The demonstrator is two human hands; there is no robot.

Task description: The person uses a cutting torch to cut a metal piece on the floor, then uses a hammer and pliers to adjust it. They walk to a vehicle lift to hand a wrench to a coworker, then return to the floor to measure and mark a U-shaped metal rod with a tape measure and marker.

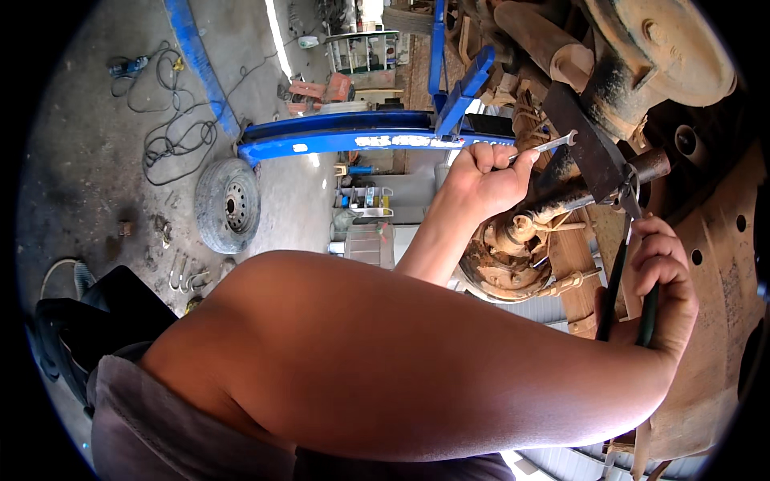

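My left hand (493, 176) grips a silver wrench (557, 143), whose open jaw points toward a dark flat metal plate (585, 136). To the right, my right hand (659, 268) is wrapped round dark-handled pliers (630, 204), their metal head at the plate's lower end beside a rusty shaft (654, 163). My right forearm fills the lower middle of the view. Behind my hands are a rusty round hub (505, 268) and, higher in the picture, a large dirt-stained housing (674, 48).
A blue lift post (337, 140) with an arm (465, 92) crosses the upper middle. On the concrete floor at left lie a wheel (228, 206), coiled cable (176, 140) and scattered metal pieces (186, 272). Rusty vehicle frame (706, 321) occupies the right.
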